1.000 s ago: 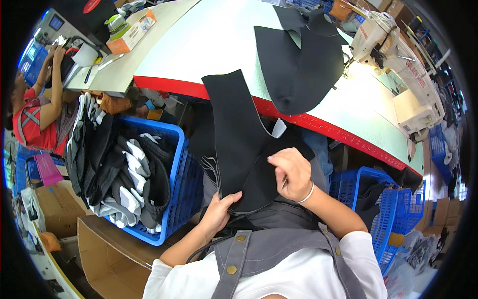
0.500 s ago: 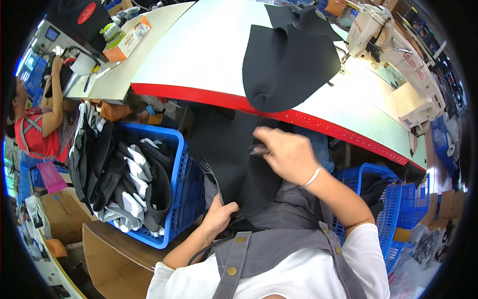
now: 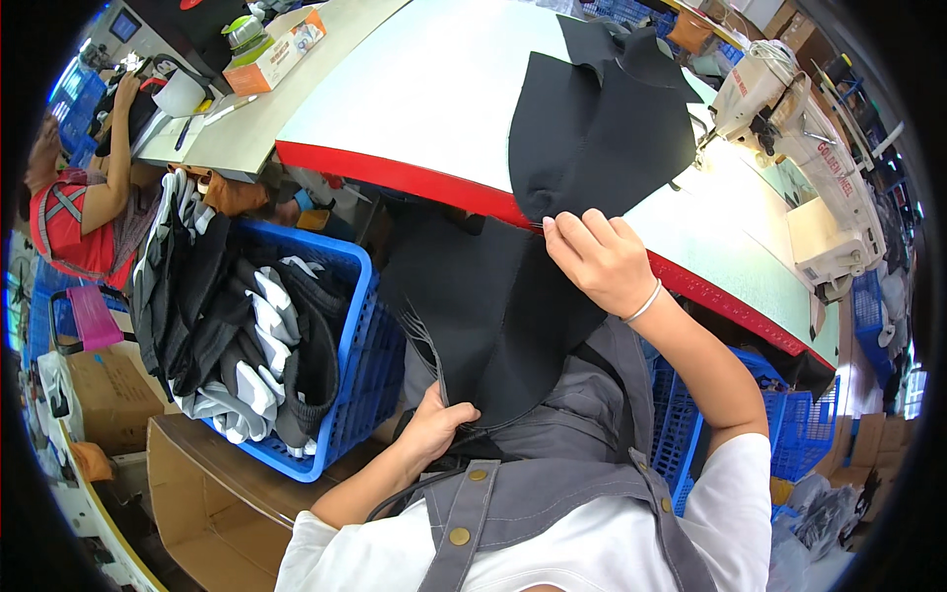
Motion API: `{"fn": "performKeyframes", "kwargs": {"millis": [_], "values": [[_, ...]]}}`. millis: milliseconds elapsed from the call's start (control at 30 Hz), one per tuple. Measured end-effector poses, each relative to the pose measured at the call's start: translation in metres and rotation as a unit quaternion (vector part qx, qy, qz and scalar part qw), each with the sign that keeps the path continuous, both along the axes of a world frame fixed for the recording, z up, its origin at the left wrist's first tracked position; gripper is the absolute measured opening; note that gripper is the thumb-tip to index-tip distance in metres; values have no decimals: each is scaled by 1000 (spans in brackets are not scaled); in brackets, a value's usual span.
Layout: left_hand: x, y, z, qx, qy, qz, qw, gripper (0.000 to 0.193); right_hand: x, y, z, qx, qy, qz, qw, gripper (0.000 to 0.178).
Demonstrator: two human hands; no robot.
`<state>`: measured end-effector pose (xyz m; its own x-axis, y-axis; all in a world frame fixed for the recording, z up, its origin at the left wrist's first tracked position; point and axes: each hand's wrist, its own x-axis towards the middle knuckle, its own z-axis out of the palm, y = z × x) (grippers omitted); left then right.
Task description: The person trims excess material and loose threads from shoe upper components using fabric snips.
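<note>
A stack of black fabric panels (image 3: 493, 316) lies across my lap, its layered edges fanned out on the left side. My left hand (image 3: 441, 419) is closed on the lower left edge of the stack, thumb on top. My right hand (image 3: 600, 261) is raised at the red table edge, thumb and fingers pinched together at the upper right of the stack. A thin dark bit shows at those fingertips, too small to name. Just beyond them, a black sewn fabric piece (image 3: 602, 128) rests on the white table (image 3: 414, 99), its rounded end at the front edge.
A white sewing machine (image 3: 789, 148) stands at the right of the table. To my left is a blue basket (image 3: 360, 326) heaped with black, grey and white pieces; another blue basket (image 3: 681, 414) stands on the right. An open cardboard box (image 3: 212, 503) sits lower left. Another person (image 3: 84, 222) works at far left.
My right hand has moved up and right, from over the stack to the table edge. My left hand keeps its hold. The view has shifted slightly.
</note>
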<state>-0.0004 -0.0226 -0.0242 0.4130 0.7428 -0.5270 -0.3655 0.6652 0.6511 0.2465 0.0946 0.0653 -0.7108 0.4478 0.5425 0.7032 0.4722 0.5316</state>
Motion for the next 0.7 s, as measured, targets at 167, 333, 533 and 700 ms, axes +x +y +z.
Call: {"fn": "performKeyframes", "kwargs": {"millis": [167, 333, 533, 700], "values": [[0, 0, 1, -1, 2, 5, 1000, 47, -7, 6, -7, -43, 25, 0, 999, 20], [0, 0, -2, -3, -4, 7, 1000, 46, -1, 14, -13, -64, 79, 14, 995, 12], [0, 3, -1, 0, -3, 1, 1000, 46, -4, 12, -10, -56, 67, 14, 996, 12], [1, 3, -1, 10, -4, 10, 1000, 45, -5, 14, -7, -117, 108, 3, 987, 28]]}}
